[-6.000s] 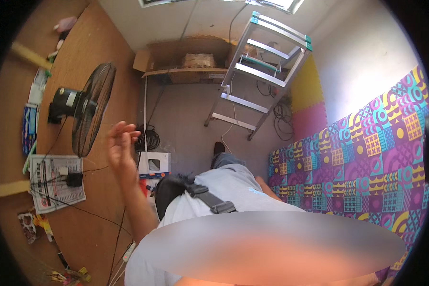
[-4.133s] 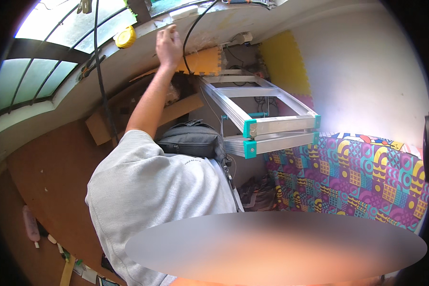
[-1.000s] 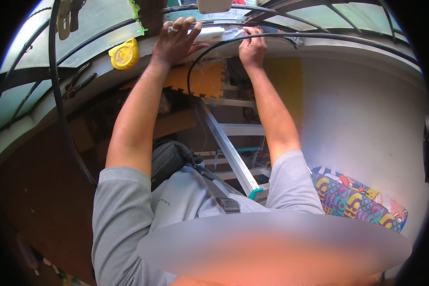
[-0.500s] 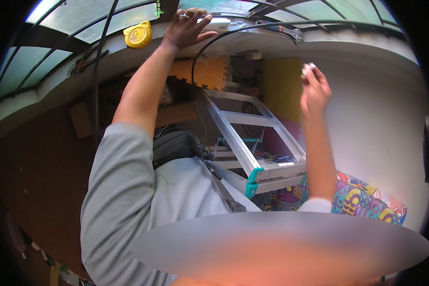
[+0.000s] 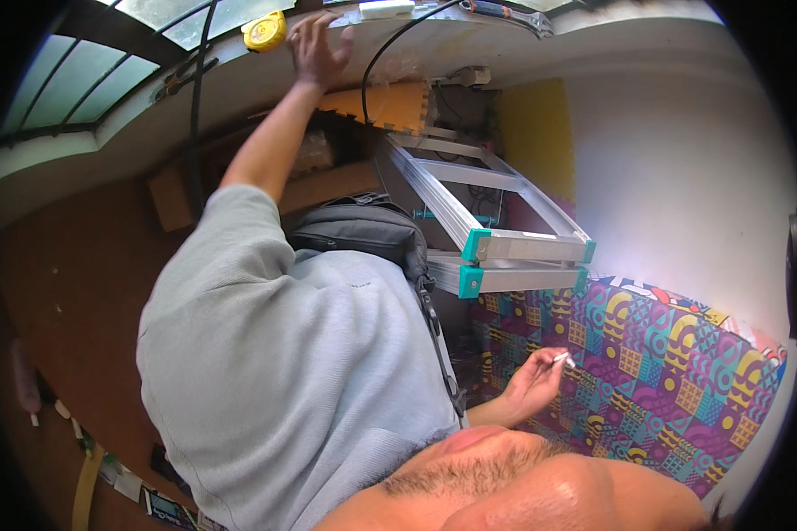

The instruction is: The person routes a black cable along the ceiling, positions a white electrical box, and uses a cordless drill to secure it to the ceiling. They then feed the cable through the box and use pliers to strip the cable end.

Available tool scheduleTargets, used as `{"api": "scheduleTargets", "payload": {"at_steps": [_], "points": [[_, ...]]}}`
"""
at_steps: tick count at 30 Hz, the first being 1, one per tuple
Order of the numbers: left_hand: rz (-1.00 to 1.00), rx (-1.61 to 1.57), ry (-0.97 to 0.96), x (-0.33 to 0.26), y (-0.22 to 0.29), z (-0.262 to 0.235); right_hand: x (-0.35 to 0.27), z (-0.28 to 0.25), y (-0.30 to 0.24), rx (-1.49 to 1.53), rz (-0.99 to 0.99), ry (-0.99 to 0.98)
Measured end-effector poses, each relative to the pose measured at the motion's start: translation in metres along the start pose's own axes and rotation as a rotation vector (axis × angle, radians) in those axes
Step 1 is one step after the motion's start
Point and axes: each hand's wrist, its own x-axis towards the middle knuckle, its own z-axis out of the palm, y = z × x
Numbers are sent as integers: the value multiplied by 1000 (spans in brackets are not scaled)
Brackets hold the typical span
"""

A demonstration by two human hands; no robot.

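At the window ledge, my left hand reaches out with its fingers apart, holding nothing. Just left of it lies a yellow tape measure, and a white oblong object lies to its right. Whether the fingers press on the ledge, I cannot tell. Low and close to my body, my right hand pinches a small white stick-like piece between thumb and fingertips. Behind that hand is a colourful patterned cover.
An adjustable wrench and dark pliers lie along the ledge. One black cable hangs at left; another cable arches near the middle. A folded aluminium ladder with teal feet stands beyond a black bag. Foam mats lean behind.
My right hand has dropped from in front of the pale wall to beside my body, still pinching the white piece. My left hand stays at the ledge, nearer the tape measure. The view has shifted.
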Motion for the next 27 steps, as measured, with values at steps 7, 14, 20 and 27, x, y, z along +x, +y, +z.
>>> {"api": "scheduleTargets", "payload": {"at_steps": [7,14,20,27], "points": [[-256,-3,-103,-17,14,-17,-76,-35,27,-207,172,-263],[-245,123,-275,5,-3,-19,-112,-44,64,-693,402,-589],[-213,-195,-238,15,-7,-32,-120,-19,61,-1068,293,-664],[-143,76,-183,42,14,-35,-118,-9,71,-1002,286,-620]]}}
